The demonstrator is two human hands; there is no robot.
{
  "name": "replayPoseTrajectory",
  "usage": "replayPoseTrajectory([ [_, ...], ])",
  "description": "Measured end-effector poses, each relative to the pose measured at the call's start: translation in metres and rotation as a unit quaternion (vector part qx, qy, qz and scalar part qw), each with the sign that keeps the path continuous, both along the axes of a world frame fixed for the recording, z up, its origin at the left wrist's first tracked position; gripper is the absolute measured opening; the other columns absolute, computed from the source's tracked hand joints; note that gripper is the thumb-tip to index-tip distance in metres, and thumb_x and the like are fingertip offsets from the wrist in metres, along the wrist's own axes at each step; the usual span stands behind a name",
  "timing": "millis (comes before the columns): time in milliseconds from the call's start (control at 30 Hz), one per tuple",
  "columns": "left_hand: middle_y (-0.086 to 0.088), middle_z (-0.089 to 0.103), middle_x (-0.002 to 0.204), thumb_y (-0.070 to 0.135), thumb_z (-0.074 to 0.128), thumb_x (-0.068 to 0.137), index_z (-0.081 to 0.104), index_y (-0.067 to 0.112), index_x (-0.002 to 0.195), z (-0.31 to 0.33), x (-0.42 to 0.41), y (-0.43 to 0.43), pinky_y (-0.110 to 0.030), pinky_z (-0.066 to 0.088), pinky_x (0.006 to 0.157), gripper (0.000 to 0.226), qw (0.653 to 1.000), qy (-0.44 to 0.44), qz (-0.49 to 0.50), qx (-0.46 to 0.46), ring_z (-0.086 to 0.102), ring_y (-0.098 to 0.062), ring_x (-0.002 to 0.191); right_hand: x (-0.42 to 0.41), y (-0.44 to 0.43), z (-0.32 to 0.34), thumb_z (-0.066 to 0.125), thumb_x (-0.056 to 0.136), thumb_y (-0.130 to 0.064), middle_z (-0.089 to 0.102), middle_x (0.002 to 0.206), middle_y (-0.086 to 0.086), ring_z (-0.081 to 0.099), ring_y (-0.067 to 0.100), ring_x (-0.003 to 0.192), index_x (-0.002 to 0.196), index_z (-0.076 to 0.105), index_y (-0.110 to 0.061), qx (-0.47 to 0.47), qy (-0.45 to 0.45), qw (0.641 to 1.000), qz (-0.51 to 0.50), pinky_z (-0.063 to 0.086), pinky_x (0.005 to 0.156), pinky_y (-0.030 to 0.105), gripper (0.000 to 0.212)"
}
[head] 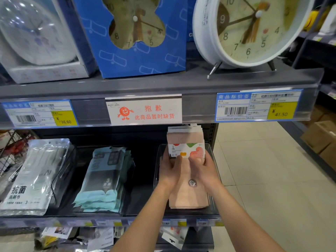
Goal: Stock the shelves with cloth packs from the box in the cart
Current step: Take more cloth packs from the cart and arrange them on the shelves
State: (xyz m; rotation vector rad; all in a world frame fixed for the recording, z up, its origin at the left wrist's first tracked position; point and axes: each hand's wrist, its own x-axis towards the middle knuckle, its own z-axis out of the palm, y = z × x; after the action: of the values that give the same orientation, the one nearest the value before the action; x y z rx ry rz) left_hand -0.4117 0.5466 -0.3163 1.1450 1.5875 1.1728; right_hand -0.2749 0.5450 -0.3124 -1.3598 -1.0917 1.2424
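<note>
Both hands are on a pink cloth pack at the right end of the lower shelf. On the pack's left edge, the left hand has its fingers curled round the side and its thumb laid over the front, just under the label. From the other edge the right hand grips the same way, its thumb also reaching onto the front, so the two thumbs nearly meet at the pack's middle. The pack leans back, top edge away from the person and lower end showing between the forearms, with a small round emblem just below the hands. It lies inside a clear bin whose walls rise on either side of the wrists. Behind the pack's top, the edges of more pink packs show in a tight stack. Left of the bin, with a dark gap between, lie teal packs, and further left white packs. Above, on the upper shelf's front rail, a white sign with red print sits between two price tags, and a round clock stands over the bin's end. Cardboard boxes sit on the tiled floor at far right.
</note>
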Motion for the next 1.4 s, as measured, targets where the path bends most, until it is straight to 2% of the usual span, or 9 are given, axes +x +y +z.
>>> replayPoseTrajectory([
  [167,0.014,0.063,0.126,0.028,0.063,0.102,0.044,0.031,0.148,-0.006,0.001,0.0,-0.01,0.049,0.081,0.05,1.0,-0.02,0.006,0.0,0.061,0.003,0.105,-0.003,0.001,-0.005,0.075,0.087,-0.037,0.071,0.118,-0.011,0.068,0.01,0.109,0.131,0.056,-0.037,-0.027,-0.009,1.0,-0.005,0.058,0.094,0.041,0.047],
  [433,0.029,0.06,0.114,0.022,0.068,0.099,0.037,0.044,0.136,-0.001,0.001,-0.008,-0.001,0.048,0.072,0.053,1.0,0.018,0.007,0.021,0.063,0.011,0.102,-0.006,0.0,-0.01,0.073,0.089,-0.037,0.072,0.117,-0.01,0.068,0.01,0.108,0.13,0.056,-0.033,-0.036,-0.034,0.998,-0.038,0.057,0.096,0.043,0.045],
  [567,0.019,0.061,0.133,0.033,0.073,0.093,0.036,0.033,0.15,-0.001,0.004,-0.01,-0.019,0.052,0.095,0.069,0.995,0.078,0.021,0.063,0.06,0.011,0.117,-0.009,-0.005,-0.01,0.067,0.085,-0.046,0.071,0.119,-0.01,0.069,0.008,0.108,0.145,0.042,-0.03,0.011,-0.064,0.996,-0.058,0.057,0.095,0.047,0.066],
  [667,0.008,0.05,0.152,0.048,0.07,0.088,0.03,0.031,0.157,0.007,0.007,-0.014,-0.037,0.048,0.112,0.082,0.989,0.12,0.027,0.084,0.051,-0.007,0.137,-0.011,-0.015,0.004,0.064,0.089,-0.025,0.068,0.102,-0.004,0.068,0.017,0.095,0.121,0.052,-0.021,0.085,-0.119,0.987,-0.071,0.056,0.084,0.052,0.034],
  [767,0.001,0.041,0.159,0.042,0.068,0.094,0.028,0.025,0.16,0.024,0.008,-0.023,-0.041,0.044,0.115,0.079,0.976,0.184,0.032,0.109,0.046,-0.016,0.144,-0.015,-0.02,0.013,0.063,0.092,-0.017,0.052,0.148,0.005,0.049,0.026,0.137,0.144,0.047,-0.019,0.149,-0.245,0.955,-0.073,0.043,0.11,0.051,0.054],
  [833,-0.003,0.042,0.159,0.041,0.066,0.096,0.032,0.022,0.159,0.034,0.003,-0.029,-0.04,0.046,0.113,0.075,0.967,0.223,0.045,0.113,0.048,-0.021,0.142,-0.019,-0.021,0.017,0.062,0.093,-0.015,0.032,0.164,0.003,0.039,0.027,0.146,0.155,0.038,-0.015,0.194,-0.309,0.929,-0.059,0.038,0.116,0.05,0.067],
  [1033,-0.009,0.062,0.138,0.038,0.055,0.086,0.056,0.014,0.142,0.053,-0.055,-0.052,-0.042,0.059,0.088,0.061,0.907,0.376,0.112,0.152,0.065,-0.031,0.116,-0.052,-0.026,0.025,0.068,0.088,-0.011,0.055,0.146,0.014,0.05,0.031,0.136,0.142,0.056,-0.01,0.311,-0.38,0.871,0.026,0.031,0.116,0.034,0.055],
  [1267,-0.012,0.066,0.129,0.043,0.051,0.082,0.063,0.016,0.132,0.066,-0.156,-0.086,-0.046,0.057,0.082,0.059,0.875,0.454,0.151,0.071,0.066,-0.039,0.104,-0.14,-0.037,0.035,0.07,0.09,-0.016,0.054,0.149,0.007,0.049,0.024,0.141,0.141,0.06,-0.01,0.313,-0.39,0.854,0.146,0.041,0.112,0.035,0.052],
  [1400,-0.007,0.064,0.132,0.046,0.048,0.084,0.064,0.022,0.13,0.06,-0.221,-0.093,-0.047,0.057,0.086,0.054,0.897,0.413,0.155,0.026,0.065,-0.036,0.109,-0.193,-0.041,0.038,0.056,0.101,-0.03,0.042,0.159,0.001,0.038,0.018,0.147,0.153,0.045,-0.017,0.251,-0.357,0.87,0.229,0.034,0.116,0.029,0.054],
])
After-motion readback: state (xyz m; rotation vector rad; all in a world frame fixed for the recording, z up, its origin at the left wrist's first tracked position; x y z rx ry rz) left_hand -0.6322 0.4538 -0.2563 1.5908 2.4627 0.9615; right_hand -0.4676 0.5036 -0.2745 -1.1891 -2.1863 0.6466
